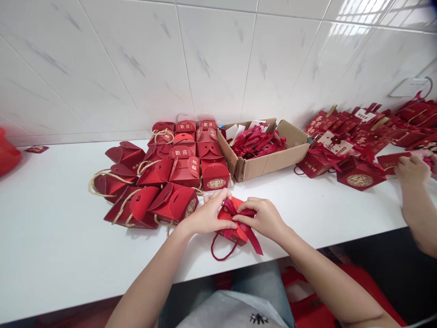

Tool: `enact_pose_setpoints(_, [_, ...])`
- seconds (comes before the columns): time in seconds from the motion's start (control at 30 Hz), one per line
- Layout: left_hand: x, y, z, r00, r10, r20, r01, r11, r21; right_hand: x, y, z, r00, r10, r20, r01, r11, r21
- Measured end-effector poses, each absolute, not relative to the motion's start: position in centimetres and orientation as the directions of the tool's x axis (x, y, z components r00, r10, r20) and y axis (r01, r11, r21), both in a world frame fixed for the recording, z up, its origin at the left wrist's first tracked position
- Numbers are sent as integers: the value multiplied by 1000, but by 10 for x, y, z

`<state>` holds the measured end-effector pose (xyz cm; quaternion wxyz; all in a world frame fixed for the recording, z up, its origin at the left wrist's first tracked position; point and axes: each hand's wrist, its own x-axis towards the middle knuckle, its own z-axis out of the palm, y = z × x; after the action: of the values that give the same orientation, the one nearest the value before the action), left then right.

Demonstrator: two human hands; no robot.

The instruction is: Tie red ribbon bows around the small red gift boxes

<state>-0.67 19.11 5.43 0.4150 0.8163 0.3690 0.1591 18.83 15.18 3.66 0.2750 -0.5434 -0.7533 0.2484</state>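
A small red gift box sits on the white table in front of me, a dark red satin ribbon looped into a bow on its top. My left hand wraps the box's left side, its thumb and fingers closed on the bow's left part. From the right, my right hand pinches the ribbon near the knot with thumb and forefinger. One ribbon tail hangs over the box's right side. A dark red cord handle loops out at the front onto the table. My fingers hide part of the knot.
Several red boxes with cream rope handles are grouped at left. Behind my hands stands a cardboard box of ribbons and cards. Ribboned boxes line the right, where another person's hand touches one. A tiled wall bounds the back.
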Motion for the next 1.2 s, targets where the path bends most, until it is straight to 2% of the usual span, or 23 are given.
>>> enact_pose_setpoints(0.17, [-7,189,52,653,757,17,348,-320,881,191,149,38,-268,947,178,591,307,-746])
enact_pose_setpoints(0.3, [-4,183,43,574,818,49,327,-284,901,192,148,40,-270,940,209,553,329,-765])
enact_pose_setpoints(0.57, [0,183,37,559,826,69,391,-337,856,191,149,35,-271,949,161,600,297,-743])
enact_pose_setpoints(0.77, [-5,187,36,581,812,49,299,-268,916,192,149,36,-261,953,155,678,296,-673])
enact_pose_setpoints(0.9, [-5,190,32,584,807,87,205,-250,946,192,148,35,-268,941,207,662,336,-669])
enact_pose_setpoints(1.03, [1,192,27,442,888,130,297,-282,912,193,150,33,-292,922,255,659,387,-645])
enact_pose_setpoints(1.2, [4,191,24,389,912,133,351,-280,894,194,152,32,-331,901,279,682,433,-589])
